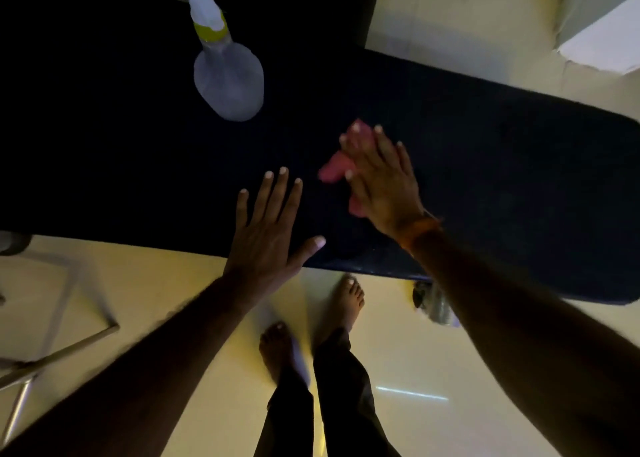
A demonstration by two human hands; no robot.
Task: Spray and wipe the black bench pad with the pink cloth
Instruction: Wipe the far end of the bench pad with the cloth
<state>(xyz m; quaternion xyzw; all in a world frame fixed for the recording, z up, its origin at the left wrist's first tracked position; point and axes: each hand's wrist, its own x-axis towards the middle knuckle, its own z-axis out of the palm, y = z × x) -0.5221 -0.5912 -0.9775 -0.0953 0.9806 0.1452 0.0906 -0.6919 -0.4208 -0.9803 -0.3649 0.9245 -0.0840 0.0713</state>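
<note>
Bench pad: black, long, rounded at its right end, lying across my view from left to right above a pale floor.

Pink cloth: bunched on the pad near its middle, under my right grip. Pink shows past the fingertips at the far side, beside the thumb on the left, and below the palm. The cloth looks a little blurred.

Right grip: flat on the cloth, fingers straight and close together, pointing away from me and pressing down, not curled round it. An orange band sits at that wrist.

Left grip: empty and wide, fingers spread, thumb out to the right. The palm lies at the near edge of the pad and the fingers rest on the black surface. It is just beside the cloth and does not touch it.

Spray bottle: pale see-through body, yellow-green collar, white head that runs off the top of the view. It stands on the pad to the far left of both grips, well apart from them and from the cloth.

Feet: mine, bare, on the floor just in front of the pad's near edge, with dark trouser legs above them.

Metal frame: grey bars on the floor at lower left, beside the pad.

White box: at upper right, beyond the pad; I cannot tell what it is
</note>
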